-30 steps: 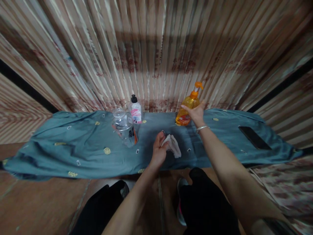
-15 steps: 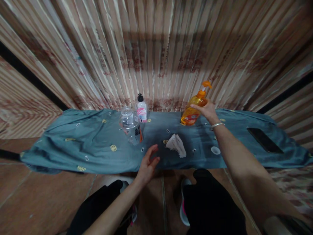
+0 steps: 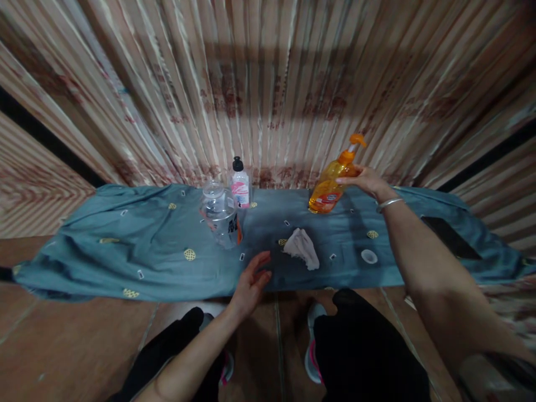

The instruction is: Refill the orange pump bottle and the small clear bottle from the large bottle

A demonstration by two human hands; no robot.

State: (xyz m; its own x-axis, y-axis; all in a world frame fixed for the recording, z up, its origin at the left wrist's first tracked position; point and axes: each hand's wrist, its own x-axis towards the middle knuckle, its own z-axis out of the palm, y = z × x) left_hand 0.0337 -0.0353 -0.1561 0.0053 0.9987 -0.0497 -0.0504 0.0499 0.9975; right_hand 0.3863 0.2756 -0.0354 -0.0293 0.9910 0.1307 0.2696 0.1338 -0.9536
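Observation:
My right hand [image 3: 367,181] is at the upper right side of a pump bottle [image 3: 330,187] of orange-yellow liquid, thumb across its front and the other fingers partly hidden behind. The bottle leans right in view, its base at the cloth. My left hand [image 3: 251,279], fingers apart and holding nothing, hovers by the front edge. Between the hands lies a crumpled whitish cloth [image 3: 302,248]. Left of it stands a clear plastic jug [image 3: 220,215] with dark lettering. Just behind the jug is a small clear bottle [image 3: 240,187] with a black cap and pink label.
A blue-green patterned cloth [image 3: 159,251] covers the narrow table. On the right are a small round white lid [image 3: 369,256] and a dark flat phone-like object [image 3: 450,237], partly behind my right forearm. Pleated curtain [image 3: 259,100] hangs right behind the table.
My right hand has slid right, so its thumb covers less of the pump bottle. The bottle's top has shifted slightly right. The left hand is nearly still.

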